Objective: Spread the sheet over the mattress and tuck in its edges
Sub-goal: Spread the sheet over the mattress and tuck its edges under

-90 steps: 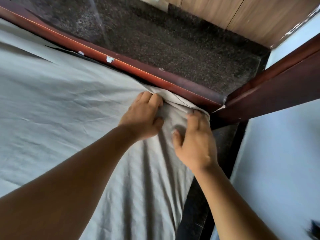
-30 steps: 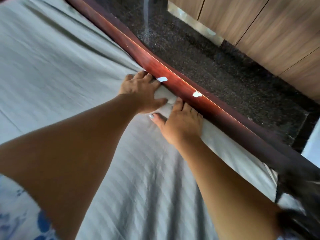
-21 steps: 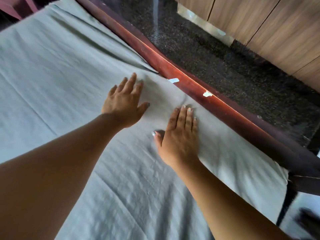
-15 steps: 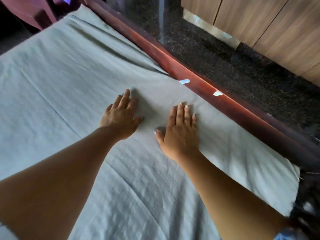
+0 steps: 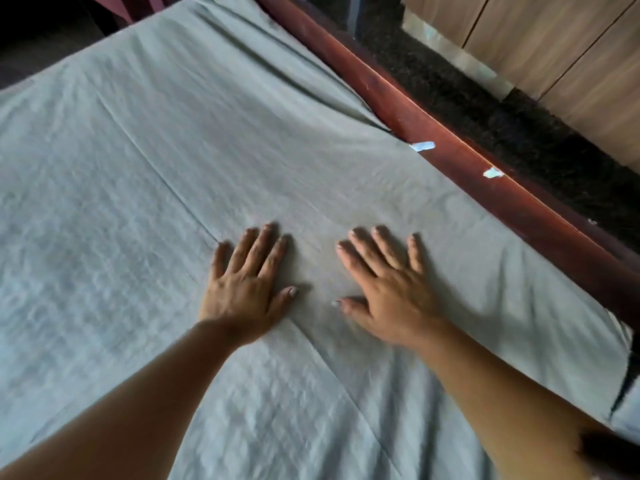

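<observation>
1. The sheet (image 5: 173, 161) hides the mattress; its left edge is cut off.
2. It runs away from me along the rail (image 5: 485, 192).
3. My left hand (image 5: 246, 289) and right hand (image 5: 389, 296) lie flat on it, fingers straight.

The pale grey-green cloth sheet (image 5: 166, 161) is matt woven fabric, finely crinkled, with long pressed creases. At two o'clock the reddish-brown wooden bed rail (image 5: 464, 168) looks varnished and glossy, marked by two small pale patches (image 5: 421, 146). At one o'clock the dark speckled stone floor (image 5: 519, 133) is faintly glossy, and the light-brown wood-grain cabinet panels (image 5: 571, 46) look smooth and matt.
</observation>
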Demonstrator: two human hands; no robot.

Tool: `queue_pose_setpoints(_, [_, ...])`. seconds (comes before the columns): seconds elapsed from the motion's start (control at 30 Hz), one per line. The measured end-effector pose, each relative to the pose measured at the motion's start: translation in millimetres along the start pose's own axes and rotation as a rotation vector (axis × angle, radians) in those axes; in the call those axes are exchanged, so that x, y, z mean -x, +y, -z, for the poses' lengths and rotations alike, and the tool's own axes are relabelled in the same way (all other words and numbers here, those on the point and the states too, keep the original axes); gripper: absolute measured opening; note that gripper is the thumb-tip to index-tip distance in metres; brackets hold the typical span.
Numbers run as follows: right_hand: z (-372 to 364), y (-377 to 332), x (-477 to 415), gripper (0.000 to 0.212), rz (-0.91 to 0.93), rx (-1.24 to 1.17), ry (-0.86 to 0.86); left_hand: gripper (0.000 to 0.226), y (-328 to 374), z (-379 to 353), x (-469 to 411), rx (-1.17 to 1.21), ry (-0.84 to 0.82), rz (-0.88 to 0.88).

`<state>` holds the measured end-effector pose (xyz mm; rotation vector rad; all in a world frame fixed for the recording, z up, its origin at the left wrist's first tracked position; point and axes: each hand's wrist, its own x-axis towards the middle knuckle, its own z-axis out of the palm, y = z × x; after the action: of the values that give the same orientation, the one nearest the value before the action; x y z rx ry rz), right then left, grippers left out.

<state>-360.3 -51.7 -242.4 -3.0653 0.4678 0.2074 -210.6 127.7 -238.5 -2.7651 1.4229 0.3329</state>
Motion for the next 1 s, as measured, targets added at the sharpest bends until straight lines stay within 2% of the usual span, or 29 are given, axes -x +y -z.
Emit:
queue_pose_setpoints(0.1, [1, 27, 18, 0.074, -0.139, 0.019, -0.003, 0.080, -3, -8, 15, 0.021, 0.021, 0.078])
queue_pose_setpoints(0.17, [-1, 47, 39, 0.073, -0.222, 0.036, -0.009, 0.085, 7, -9, 18, 0.035, -0.009, 0.069])
queue_pose_setpoints(0.3, [-3, 61, 82, 0.075, -0.404, 0.032, -0.001, 0.088, 55, -11, 21, 0.050, -0.044, -0.085])
queue_pose_setpoints(0.5, [-2, 77, 119, 0.082, -0.662, -0.055, -0.038, 0.085, 179, -20, 16, 0.069, -0.073, -0.379])
queue_pose_setpoints(0.6, [-9, 92, 154, 0.086, -0.772, -0.084, -0.077, 0.082, 220, -22, 24, 0.062, -0.105, -0.355])
queue_pose_setpoints(0.73, [-18, 100, 207, 0.087, -0.893, -0.137, -0.153, 0.082, 230, -20, 34, 0.040, -0.137, -0.366])
queue_pose_setpoints(0.83, [4, 90, 225, 0.094, -0.899, -0.131, -0.158, 0.081, 221, 3, 48, -0.023, -0.106, -0.442])
queue_pose_setpoints(1.0, [75, 62, 195, 0.089, -0.640, -0.132, -0.052, 0.075, 189, 51, 78, 0.078, 0.045, -0.283])
